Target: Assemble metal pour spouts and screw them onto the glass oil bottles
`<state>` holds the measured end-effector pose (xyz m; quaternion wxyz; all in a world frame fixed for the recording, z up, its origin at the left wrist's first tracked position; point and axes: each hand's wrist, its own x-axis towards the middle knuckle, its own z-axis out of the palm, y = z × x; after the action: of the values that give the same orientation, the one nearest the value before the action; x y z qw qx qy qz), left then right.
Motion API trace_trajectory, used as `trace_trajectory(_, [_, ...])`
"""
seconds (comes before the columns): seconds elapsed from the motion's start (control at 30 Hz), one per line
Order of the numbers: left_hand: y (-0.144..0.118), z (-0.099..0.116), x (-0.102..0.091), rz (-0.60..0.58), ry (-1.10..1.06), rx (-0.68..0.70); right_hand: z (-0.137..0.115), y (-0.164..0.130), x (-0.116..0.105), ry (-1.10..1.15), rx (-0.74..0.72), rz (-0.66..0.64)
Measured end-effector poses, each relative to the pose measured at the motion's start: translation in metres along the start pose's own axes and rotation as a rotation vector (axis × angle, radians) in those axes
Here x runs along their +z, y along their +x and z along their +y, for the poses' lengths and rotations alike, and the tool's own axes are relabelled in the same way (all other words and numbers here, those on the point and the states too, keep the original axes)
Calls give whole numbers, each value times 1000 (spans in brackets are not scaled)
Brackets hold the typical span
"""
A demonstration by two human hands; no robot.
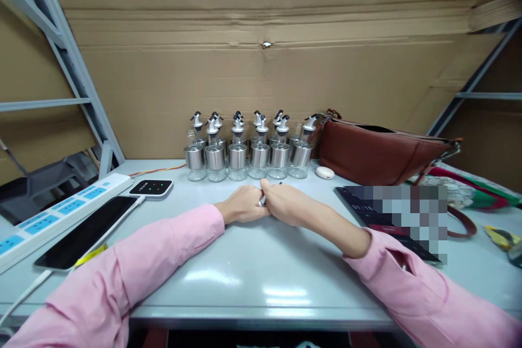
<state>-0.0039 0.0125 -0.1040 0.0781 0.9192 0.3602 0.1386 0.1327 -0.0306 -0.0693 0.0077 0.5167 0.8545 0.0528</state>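
My left hand (241, 203) and my right hand (289, 204) meet above the middle of the table, both with fingers closed. Between them shows a sliver of a small white-and-black piece (263, 200), most of it hidden by the fingers. Just behind my hands, several glass bottles (237, 157) with steel sleeves stand upright in two rows. Most carry a white pourer (262, 126) with a black lever. The front-left bottle (195, 159) shows a bare glass neck, with no pourer on it.
A cardboard wall (244, 76) closes off the back. To the left lie a power strip (61, 212), a phone (87, 231) with a cable and a small black-faced device (151, 188). On the right are a brown bag (367, 152), a white round case (325, 173) and a partly blurred tablet (361, 201).
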Motion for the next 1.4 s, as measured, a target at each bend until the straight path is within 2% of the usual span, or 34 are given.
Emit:
trace_trajectory(0.5, [0, 1, -1, 22, 50, -12, 4, 3, 2, 107, -28, -23])
trace_trajectory(0.63, [0, 0, 0, -2, 52, -26, 5, 2, -3, 90, -13, 2])
trace_trajectory(0.73, [-2, 0, 0, 23, 67, -58, 5, 1, -6, 35, 17, 23])
trace_trajectory(0.93, [-2, -1, 1, 18, 67, -73, 7, 3, 0, 44, 3, 49])
trace_trajectory(1.1, [0, -1, 1, -4, 44, -69, 7, 4, 4, 154, -11, 9])
trace_trajectory(1.4, [2, 1, 0, -33, -59, -79, 12, 5, -1, 279, -59, -96])
